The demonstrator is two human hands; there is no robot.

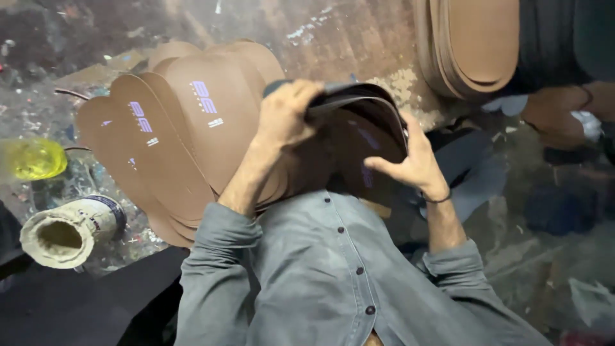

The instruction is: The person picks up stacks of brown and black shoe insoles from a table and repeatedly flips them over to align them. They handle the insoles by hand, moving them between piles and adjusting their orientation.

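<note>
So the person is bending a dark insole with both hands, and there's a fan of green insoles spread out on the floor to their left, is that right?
Not quite. The fanned insoles are brown, not green, as the head view shows. The rest holds: the left hand and right hand both grip the bent dark insole, and the fan lies on the floor to the person's left.

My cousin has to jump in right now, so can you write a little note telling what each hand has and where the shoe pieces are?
Left hand: grips the top edge of a bent stack of dark insoles.
Right hand: supports that stack from its other side.
Done: brown insoles lie fanned out on the floor.
Left: the stack in hand; another brown pile leans top right.
Nearby: crusted tin, yellow container.
</note>
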